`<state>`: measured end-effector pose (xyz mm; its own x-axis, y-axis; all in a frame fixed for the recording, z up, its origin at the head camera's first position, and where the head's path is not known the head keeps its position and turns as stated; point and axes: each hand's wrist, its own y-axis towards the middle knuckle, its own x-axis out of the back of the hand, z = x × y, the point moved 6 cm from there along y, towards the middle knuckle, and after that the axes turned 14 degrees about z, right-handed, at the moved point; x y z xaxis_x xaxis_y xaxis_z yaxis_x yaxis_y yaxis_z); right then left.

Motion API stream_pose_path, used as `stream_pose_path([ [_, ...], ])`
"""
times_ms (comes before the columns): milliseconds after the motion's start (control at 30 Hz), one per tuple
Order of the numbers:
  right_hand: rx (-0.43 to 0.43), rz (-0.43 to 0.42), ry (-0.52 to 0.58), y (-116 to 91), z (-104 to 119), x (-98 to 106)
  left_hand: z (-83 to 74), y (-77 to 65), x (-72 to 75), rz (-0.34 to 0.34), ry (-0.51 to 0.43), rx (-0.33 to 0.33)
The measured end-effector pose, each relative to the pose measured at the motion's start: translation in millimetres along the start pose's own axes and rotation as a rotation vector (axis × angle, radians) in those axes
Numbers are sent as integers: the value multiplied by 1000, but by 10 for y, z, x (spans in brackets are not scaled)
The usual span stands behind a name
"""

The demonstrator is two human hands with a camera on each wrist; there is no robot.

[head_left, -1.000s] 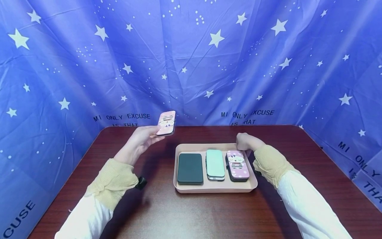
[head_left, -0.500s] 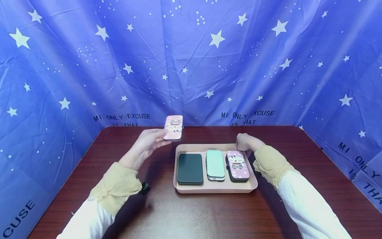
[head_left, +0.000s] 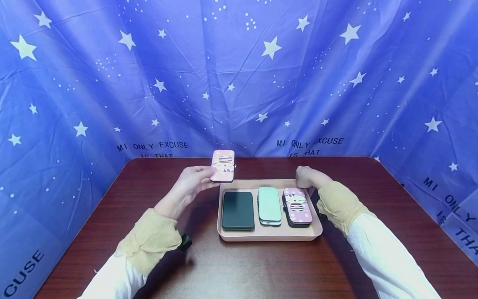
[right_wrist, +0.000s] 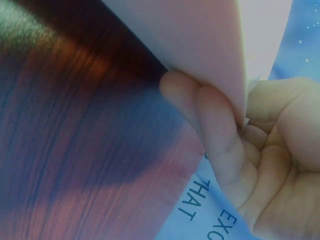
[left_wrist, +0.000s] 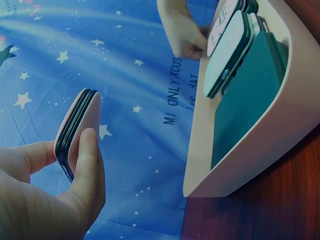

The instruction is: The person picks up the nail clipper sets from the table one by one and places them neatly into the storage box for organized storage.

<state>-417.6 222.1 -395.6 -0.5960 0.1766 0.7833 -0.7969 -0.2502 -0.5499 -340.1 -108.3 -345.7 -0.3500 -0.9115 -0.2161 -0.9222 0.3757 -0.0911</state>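
My left hand (head_left: 188,185) pinches a small pink hinged case (head_left: 220,160) with a cartoon cat face, thumb on top and fingers beneath. In the head view it is raised and overlaps the far left corner of a beige tray (head_left: 269,238). The left wrist view shows the dark edge of that case (left_wrist: 75,127) between thumb and fingers. At the far right corner, my right hand (head_left: 310,177) grips the tray's rim; in the right wrist view its fingers curl round the tray wall (right_wrist: 200,40). The tray holds a dark green case (head_left: 238,210), mint case (head_left: 269,203) and purple cat-print case (head_left: 298,206).
The tray stands on a dark reddish wooden table (head_left: 224,270). Behind and around the table hangs a blue curtain (head_left: 239,83) with white stars and printed words. Under the mint case, a white and dark edge shows.
My left hand has carried the pink case rightward and down to the tray's far left corner. The case has turned more upright in view. The right hand and tray have stayed put.
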Motion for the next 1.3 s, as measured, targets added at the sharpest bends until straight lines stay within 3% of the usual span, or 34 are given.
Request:
stream_pose_path([
  [633,-1,6,6,16,-15,5,411,32,-113,0,16,73],
  [1000,11,3,-9,27,-21,2,569,28,-169,-25,33,95],
  [1300,7,0,-5,36,-32,-1,646,-2,-250,-17,99,93],
])
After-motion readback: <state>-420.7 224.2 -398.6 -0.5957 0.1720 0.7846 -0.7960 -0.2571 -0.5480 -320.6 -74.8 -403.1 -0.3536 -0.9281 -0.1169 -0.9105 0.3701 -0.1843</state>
